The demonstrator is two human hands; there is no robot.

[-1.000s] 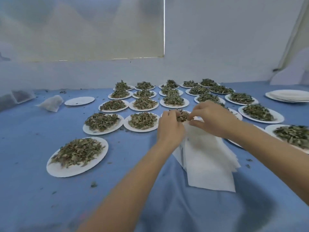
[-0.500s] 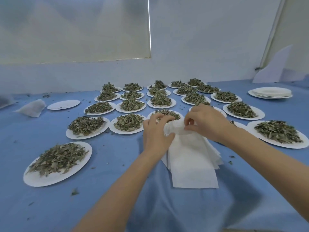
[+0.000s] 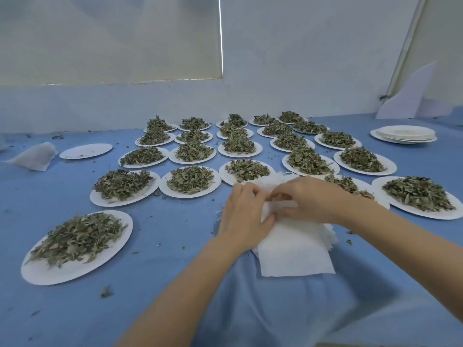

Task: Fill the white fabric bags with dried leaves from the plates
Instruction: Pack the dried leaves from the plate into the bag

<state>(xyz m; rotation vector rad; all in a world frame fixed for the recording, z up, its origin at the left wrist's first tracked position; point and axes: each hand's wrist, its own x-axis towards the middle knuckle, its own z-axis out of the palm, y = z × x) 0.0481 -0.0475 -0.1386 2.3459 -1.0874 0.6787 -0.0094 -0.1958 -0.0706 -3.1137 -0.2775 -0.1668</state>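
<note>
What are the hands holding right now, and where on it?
Both hands pinch the top white fabric bag of the stack at its far edge: left hand at the left, right hand at the right.

Both hands point(image 3: 244, 216) point(image 3: 309, 199) meet, fingers curled, pinching.

A plain herb-packing workroom: bare white wall point(image 3: 300, 58), one long blue-clothed desk point(image 3: 175, 234) crowded with paper plates point(image 3: 112, 266) of dried leaves point(image 3: 75, 236)

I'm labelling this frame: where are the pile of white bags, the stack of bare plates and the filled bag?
pile of white bags point(image 3: 295, 256), head view, flat front part.
stack of bare plates point(image 3: 406, 133), head view, top plate.
filled bag point(image 3: 33, 156), head view, middle.
</note>
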